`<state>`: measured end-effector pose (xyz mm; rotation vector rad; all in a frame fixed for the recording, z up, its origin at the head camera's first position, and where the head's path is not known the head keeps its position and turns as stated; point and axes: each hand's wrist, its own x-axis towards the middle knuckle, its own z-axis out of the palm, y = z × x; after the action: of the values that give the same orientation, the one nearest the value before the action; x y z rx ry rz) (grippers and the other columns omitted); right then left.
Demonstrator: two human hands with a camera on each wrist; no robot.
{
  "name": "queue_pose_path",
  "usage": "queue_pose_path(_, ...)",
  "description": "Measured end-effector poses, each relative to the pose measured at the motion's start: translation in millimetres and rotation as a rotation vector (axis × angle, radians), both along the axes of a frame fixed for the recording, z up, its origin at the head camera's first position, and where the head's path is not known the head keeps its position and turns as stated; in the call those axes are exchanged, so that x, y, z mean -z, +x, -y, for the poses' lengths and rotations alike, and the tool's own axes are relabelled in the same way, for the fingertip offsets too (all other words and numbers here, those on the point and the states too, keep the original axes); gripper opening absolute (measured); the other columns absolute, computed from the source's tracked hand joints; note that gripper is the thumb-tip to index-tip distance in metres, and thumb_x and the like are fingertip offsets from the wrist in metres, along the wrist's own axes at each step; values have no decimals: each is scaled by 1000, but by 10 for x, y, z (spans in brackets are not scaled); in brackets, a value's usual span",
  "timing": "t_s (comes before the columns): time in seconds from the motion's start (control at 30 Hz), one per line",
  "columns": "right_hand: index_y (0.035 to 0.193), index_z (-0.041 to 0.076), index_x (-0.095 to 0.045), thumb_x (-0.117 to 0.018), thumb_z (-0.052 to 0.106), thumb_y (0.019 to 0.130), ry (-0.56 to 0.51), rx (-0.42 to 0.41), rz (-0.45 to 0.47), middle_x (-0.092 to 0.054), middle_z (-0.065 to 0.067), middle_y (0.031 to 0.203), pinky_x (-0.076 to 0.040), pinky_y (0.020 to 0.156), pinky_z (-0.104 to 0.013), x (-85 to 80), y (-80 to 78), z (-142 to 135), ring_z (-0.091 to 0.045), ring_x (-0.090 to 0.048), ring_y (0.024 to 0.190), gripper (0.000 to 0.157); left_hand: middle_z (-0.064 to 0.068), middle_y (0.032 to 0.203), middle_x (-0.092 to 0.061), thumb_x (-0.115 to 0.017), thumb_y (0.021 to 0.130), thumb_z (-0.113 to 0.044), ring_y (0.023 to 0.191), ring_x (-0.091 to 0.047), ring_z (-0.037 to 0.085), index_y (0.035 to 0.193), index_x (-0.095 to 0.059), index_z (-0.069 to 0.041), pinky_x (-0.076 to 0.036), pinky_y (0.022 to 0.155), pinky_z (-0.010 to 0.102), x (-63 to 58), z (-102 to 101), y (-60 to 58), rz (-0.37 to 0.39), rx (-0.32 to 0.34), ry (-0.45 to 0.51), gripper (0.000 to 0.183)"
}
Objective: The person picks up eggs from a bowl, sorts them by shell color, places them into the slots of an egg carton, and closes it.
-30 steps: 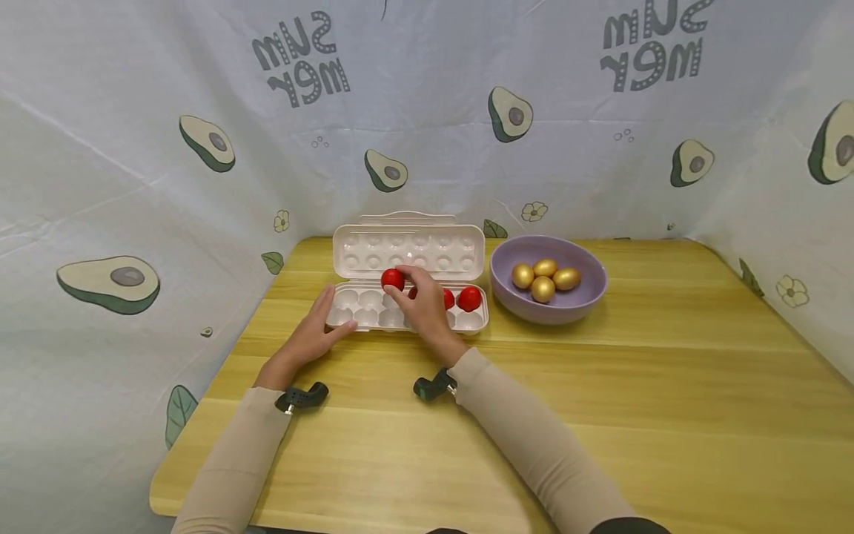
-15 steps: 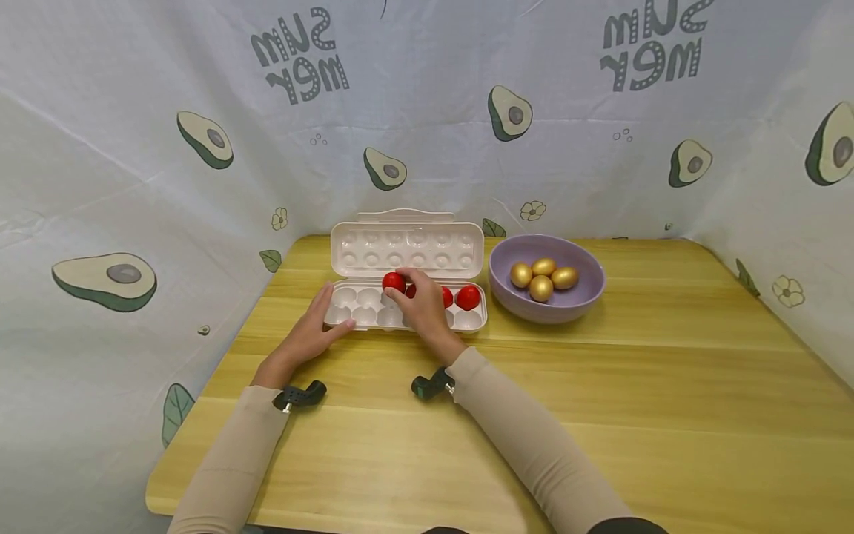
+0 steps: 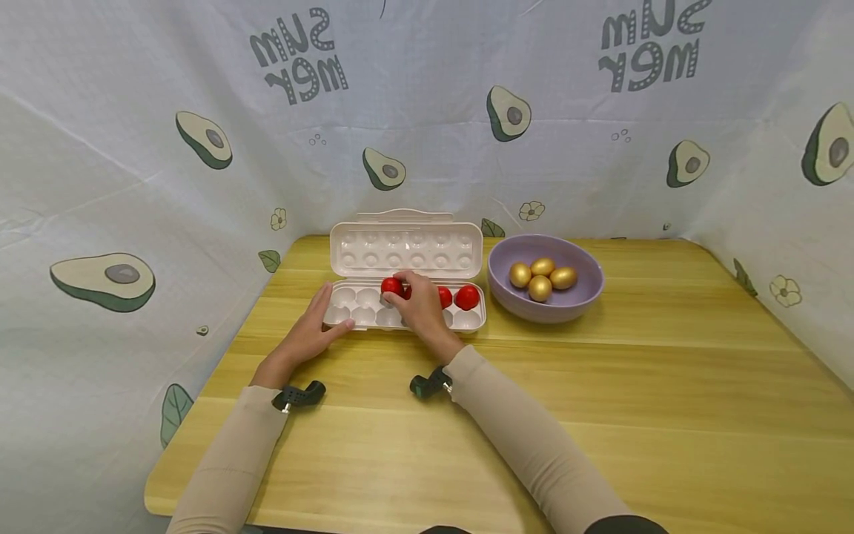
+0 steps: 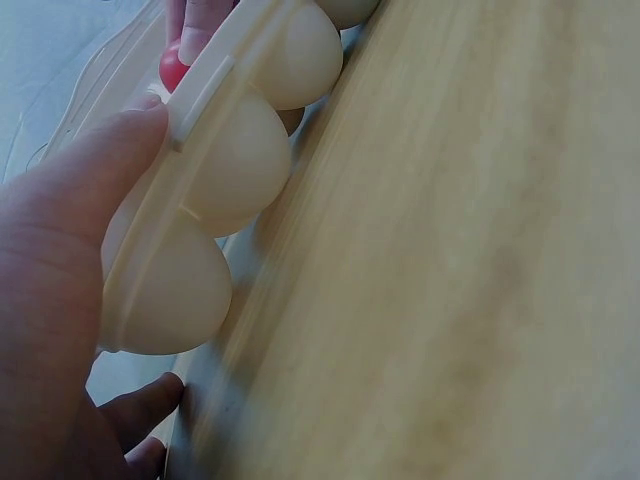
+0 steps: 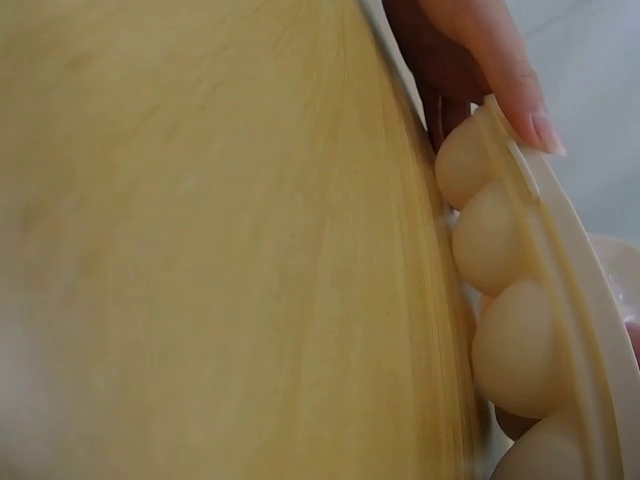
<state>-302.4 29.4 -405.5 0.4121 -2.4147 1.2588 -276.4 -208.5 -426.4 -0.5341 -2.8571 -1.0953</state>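
Note:
A pale plastic egg box [image 3: 406,325] lies with its lid [image 3: 405,248] raised behind it. At its left end my left hand [image 3: 308,335] holds the box, thumb on the front rim and fingers along the side. My right hand [image 3: 423,308] pinches a red egg [image 3: 391,287] between thumb and fingers, low at a back-row hollow. In the left wrist view, fingertips cover much of that red egg [image 4: 172,68]. Further right in the back row sit red eggs [image 3: 467,297], one partly hidden by my right hand. Several hollows to the left hold nothing.
A purple bowl [image 3: 545,310] with several golden eggs [image 3: 540,288] stands just right of the egg box. The wooden table [image 3: 600,415] runs back to a printed curtain [image 3: 427,111], which hangs close behind the box and along both sides.
My right hand has lowered the red egg slightly towards the back-row hollow. My left hand keeps its place at the box's left end.

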Motion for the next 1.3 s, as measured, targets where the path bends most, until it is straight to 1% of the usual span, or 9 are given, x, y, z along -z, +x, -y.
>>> queue_pose_path(0.2, 112, 7, -68, -79, 20, 81, 40, 8, 39, -69, -7, 103, -49, 87, -34, -8, 18, 10, -24, -57, 95, 35, 12, 162, 1, -59, 93, -48, 147, -4, 32, 155, -3, -5, -10, 116, 53, -6, -5, 10, 5, -5, -3, 95)
queue_pose_path(0.4, 111, 6, -66, -77, 19, 84, 79, 18, 51, -68, -8, 103, -49, 88, -34, -21, 20, 22, -25, -57, 96, 32, 9, 162, 1, -58, 93, -50, 147, -4, 30, 155, -3, -6, -10, 117, 52, -9, -5, 1, 18, -13, -6, 94)
queue_pose_path(0.63, 111, 5, -67, -72, 16, 88, 84, 22, 80, -68, -8, 104, -52, 76, -27, -28, 35, 34, -22, -54, 89, 26, 9, 162, 0, -58, 92, -52, 147, -5, 30, 156, -4, -7, -11, 116, 53, -15, -9, 2, 27, -16, -7, 95)
queue_pose_path(0.83, 110, 6, -67, -71, 17, 89, 85, 23, 68, -67, -7, 103, -51, 75, -27, -13, 27, 49, -21, -53, 87, 25, 9, 162, 0, -58, 91, -53, 147, -5, 32, 156, -3, -7, -11, 116, 55, -19, 0, 10, 32, -19, -12, 96)
queue_pose_path(1.07, 108, 6, -68, -71, 17, 89, 49, 27, 54, -67, -7, 99, -50, 74, -28, -23, 27, 46, -22, -52, 86, 22, 8, 162, 1, -57, 92, -53, 147, -5, 31, 156, -3, -8, -11, 116, 53, -23, 8, 3, 34, -19, -14, 95)
queue_pose_path(1.2, 108, 7, -68, -70, 17, 90, 14, 26, 37, -67, -6, 103, -51, 78, -28, -32, 26, 39, -22, -53, 89, 21, 8, 162, 1, -57, 92, -53, 147, -5, 31, 156, -3, -8, -11, 116, 54, -19, 5, 4, 36, -19, -11, 95)
queue_pose_path(1.3, 108, 6, -68, -70, 17, 90, -18, 10, 22, -68, -6, 105, -51, 77, -28, -35, 29, 29, -24, -55, 90, 21, 9, 162, 1, -58, 92, -53, 147, -5, 31, 156, -3, -8, -11, 116, 54, -12, 1, 9, 39, -17, -9, 95)
